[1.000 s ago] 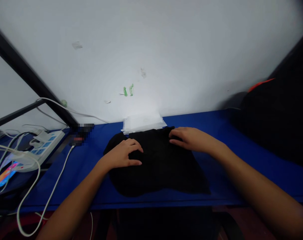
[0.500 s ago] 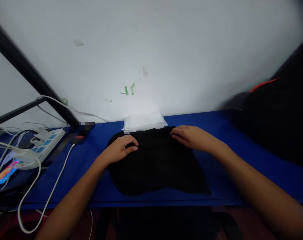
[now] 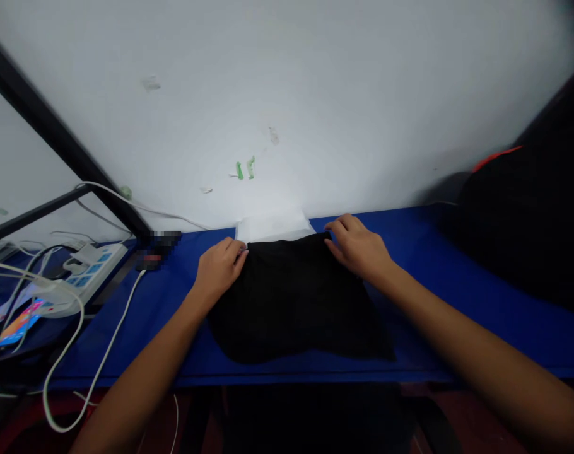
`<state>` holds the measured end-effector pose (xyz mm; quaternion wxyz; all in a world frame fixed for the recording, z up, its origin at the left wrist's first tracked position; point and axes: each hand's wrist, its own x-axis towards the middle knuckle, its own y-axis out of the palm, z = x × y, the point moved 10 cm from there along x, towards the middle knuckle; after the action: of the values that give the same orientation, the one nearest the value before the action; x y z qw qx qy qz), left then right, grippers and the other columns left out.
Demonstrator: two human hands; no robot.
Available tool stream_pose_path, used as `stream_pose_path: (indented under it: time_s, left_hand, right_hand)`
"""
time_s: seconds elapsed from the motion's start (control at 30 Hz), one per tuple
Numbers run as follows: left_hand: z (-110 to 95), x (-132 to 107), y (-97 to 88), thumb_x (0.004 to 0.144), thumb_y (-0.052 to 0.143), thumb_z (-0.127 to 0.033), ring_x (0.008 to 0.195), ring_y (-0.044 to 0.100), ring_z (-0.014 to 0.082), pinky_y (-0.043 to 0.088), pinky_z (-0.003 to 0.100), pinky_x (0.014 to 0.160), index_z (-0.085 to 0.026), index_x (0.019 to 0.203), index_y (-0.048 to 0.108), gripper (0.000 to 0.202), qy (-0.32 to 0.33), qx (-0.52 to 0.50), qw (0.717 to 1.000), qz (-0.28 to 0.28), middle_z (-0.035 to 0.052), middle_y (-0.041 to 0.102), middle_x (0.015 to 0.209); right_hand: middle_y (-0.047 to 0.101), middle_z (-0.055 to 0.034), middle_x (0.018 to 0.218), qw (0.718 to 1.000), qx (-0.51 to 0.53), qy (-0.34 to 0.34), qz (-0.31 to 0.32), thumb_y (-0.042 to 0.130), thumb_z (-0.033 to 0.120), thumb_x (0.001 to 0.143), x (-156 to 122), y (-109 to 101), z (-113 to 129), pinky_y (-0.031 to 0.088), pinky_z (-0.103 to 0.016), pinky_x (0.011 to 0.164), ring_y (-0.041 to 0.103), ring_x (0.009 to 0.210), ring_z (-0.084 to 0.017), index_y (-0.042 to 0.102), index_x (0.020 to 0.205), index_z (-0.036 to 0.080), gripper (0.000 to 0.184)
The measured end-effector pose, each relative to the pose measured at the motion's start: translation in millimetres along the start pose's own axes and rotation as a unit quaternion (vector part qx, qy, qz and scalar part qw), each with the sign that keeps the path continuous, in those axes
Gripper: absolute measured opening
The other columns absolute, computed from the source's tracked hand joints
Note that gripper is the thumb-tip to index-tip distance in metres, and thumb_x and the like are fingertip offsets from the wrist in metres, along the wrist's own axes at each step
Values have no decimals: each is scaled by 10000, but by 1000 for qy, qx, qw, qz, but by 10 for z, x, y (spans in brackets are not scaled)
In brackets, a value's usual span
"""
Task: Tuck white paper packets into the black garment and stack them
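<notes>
A black cloth garment (image 3: 301,302), wide at the bottom with a straight upper edge like a waistband, lies flat on the blue table (image 3: 424,252). My left hand (image 3: 219,268) pinches its upper left corner between thumb and fingers. At the upper right corner, my right hand (image 3: 360,248) has thumb and fingertips closed on the edge. Behind the upper edge lies a stack of white, thin plastic-looking packets (image 3: 272,227), partly covered by the cloth.
On the left are a white power strip (image 3: 91,271) with cables and a lit phone (image 3: 19,325). A white cable (image 3: 121,321) runs over the table's left side. A large black object with a red edge (image 3: 528,233) stands at the right. A white wall (image 3: 363,113) rises behind.
My left hand has moved up to the garment's upper left corner and closed on it. My right hand has shifted slightly. The garment's upper edge is now straighter and its left side narrower.
</notes>
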<state>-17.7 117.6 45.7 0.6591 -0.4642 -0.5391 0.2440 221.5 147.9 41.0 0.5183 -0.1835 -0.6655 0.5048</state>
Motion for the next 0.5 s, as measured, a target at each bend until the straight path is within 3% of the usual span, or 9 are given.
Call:
stream_pose_path:
  time_s: [0.17,0.23,0.33,0.5]
  left_hand:
    - [-404,-116,159,956,510,-359,905,589,211,456,333,825,-197,1049,604,209,137,-80,978,135,58,629,958]
    - [-485,-180,259,929,554,-405,971,573,226,458,351,871,-207,1089,604,260,154,-104,964,191,67,608,1035]
    - [-473,-208,347,902,586,-442,1000,558,239,454,380,908,-215,1091,609,297,133,-119,959,219,71,581,1073]
    - [-322,-187,379,896,573,-499,1020,556,275,455,427,921,-183,1096,598,375,62,-90,972,207,99,573,1089]
  right_hand:
    - [626,-89,984,987,94,-69,111,449,329,949,-33,177,235,463,-311,673,598,868,-218,583,1016,195,201]
    - [635,-82,960,970,117,-115,177,476,365,947,-98,284,387,466,-318,706,606,853,-214,596,997,190,218]
    - [629,-95,960,947,135,-154,246,510,439,932,-198,403,518,479,-340,740,606,875,-234,622,987,179,289]
    - [597,-132,1044,946,148,-129,256,521,488,919,-205,450,456,487,-382,833,583,977,-268,612,1080,143,391]
